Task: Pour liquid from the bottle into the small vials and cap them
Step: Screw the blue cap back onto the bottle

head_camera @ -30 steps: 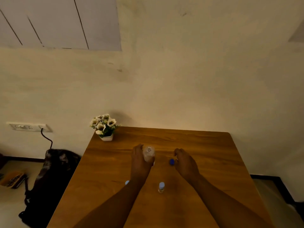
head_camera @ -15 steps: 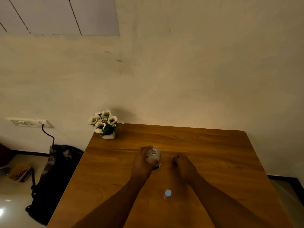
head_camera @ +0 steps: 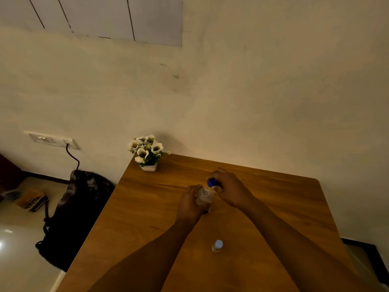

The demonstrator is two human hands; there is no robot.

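Observation:
A clear plastic bottle [head_camera: 204,197] stands upright on the wooden table [head_camera: 273,197], its mouth uncovered. My left hand [head_camera: 190,205] grips it from the left side. Just beyond and to the right of the mouth, my right hand [head_camera: 230,189] pinches a dark blue cap [head_camera: 212,183]. Nearer to me a small vial [head_camera: 217,246] with a pale blue cap stands alone on the table, apart from both hands.
A white pot of white flowers [head_camera: 148,152] sits at the table's far left corner by the wall. On the floor to the left lie a dark bag [head_camera: 77,211] and a cable running to a wall socket [head_camera: 52,140].
My right hand has lifted the blue cap off the table and brought it up beside the bottle's mouth. The left hand keeps its grip on the bottle. The camera view has shifted.

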